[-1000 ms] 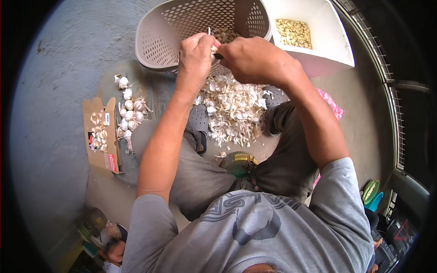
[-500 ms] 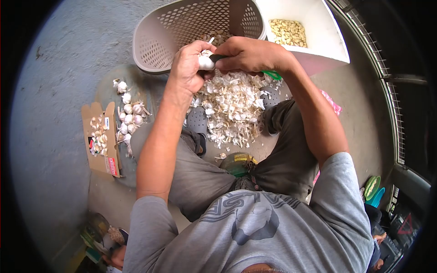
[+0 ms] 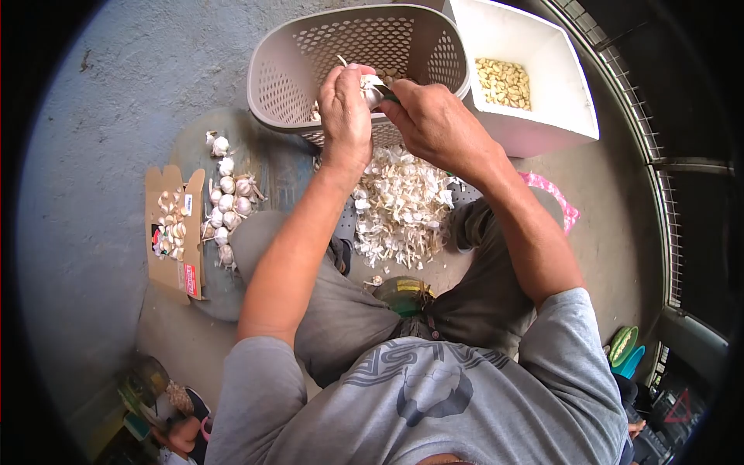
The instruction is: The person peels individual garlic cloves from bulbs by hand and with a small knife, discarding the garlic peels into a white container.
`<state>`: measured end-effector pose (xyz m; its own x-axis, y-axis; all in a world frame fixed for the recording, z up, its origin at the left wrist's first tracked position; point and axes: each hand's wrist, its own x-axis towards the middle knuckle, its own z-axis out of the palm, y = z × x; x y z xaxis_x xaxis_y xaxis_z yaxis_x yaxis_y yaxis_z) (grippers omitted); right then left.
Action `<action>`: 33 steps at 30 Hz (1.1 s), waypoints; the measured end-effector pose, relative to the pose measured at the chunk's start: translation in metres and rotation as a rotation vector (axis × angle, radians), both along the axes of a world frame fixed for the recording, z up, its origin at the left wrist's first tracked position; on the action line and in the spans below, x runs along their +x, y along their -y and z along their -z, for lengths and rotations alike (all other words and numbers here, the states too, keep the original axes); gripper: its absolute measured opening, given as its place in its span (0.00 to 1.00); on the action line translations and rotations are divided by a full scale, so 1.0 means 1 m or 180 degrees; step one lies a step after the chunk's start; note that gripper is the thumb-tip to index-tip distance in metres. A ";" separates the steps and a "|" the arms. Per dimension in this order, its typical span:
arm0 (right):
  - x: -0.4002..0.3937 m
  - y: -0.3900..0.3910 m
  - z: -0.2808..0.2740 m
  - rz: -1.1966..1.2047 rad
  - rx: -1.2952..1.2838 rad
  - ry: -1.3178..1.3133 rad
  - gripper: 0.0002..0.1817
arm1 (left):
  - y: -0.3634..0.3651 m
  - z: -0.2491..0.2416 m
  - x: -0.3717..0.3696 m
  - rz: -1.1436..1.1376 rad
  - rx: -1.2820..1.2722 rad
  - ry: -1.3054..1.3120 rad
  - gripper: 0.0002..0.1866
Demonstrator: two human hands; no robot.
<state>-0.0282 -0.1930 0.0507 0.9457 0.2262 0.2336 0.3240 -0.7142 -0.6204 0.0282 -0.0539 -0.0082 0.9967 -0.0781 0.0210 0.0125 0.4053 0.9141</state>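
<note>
My left hand (image 3: 346, 112) is closed around a white garlic bulb (image 3: 371, 94), its stem poking up past the fingers. In my right hand (image 3: 435, 118) is a small knife (image 3: 384, 92), its dark blade against the bulb and most of its handle hidden in the fingers. Both hands are over the near rim of a grey-brown perforated basket (image 3: 271, 87), which has garlic cloves at its bottom. Below them, a heap of papery garlic skins (image 3: 403, 205) lies on the floor between my feet.
A white box (image 3: 554, 85) holding peeled cloves (image 3: 504, 84) stands right of the basket. To the left, whole garlic bulbs (image 3: 225, 203) rest beside a cardboard box (image 3: 167, 275) with cloves on it. A pink bag (image 3: 559, 203) lies near my right knee. Other people are partly visible behind.
My hands, with the bulb and knife, have moved forward and right, now over the basket's near side. The view has shifted slightly, and the knife's green part is less visible.
</note>
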 end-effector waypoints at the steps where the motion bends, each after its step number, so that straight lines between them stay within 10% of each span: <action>1: 0.000 0.000 -0.001 -0.0019 -0.0007 0.0042 0.14 | 0.001 0.000 0.000 -0.0032 0.0043 0.0054 0.15; 33: 0.002 0.026 -0.004 -0.0319 -0.1277 0.0728 0.05 | -0.008 0.005 0.002 0.0215 0.1313 0.0808 0.17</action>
